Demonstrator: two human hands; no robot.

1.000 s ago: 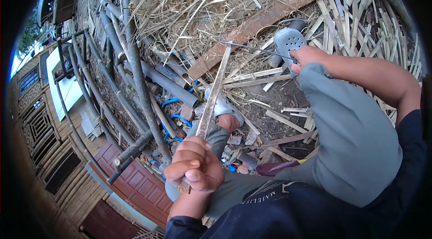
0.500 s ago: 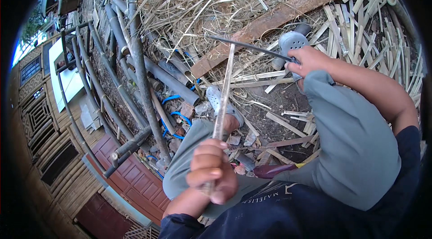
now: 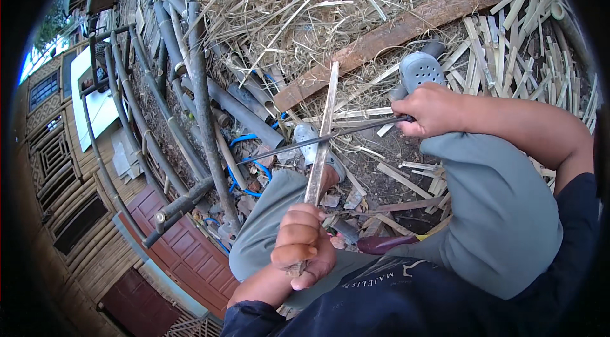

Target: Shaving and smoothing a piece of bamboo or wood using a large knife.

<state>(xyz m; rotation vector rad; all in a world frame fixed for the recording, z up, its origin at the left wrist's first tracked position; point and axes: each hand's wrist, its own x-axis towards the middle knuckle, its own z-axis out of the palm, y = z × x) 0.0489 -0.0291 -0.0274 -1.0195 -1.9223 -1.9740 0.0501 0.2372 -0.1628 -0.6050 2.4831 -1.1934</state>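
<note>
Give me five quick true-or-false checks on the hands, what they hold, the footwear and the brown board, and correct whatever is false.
1. The left hand grips a long strip. True.
2. The right hand is empty. False: the right hand holds a long thin blade.
3. In this view, the blade crosses the strip. True.
4. The clogs are bright red. False: the clogs are grey.
5. The brown board lies farther out than the left hand. True.
</note>
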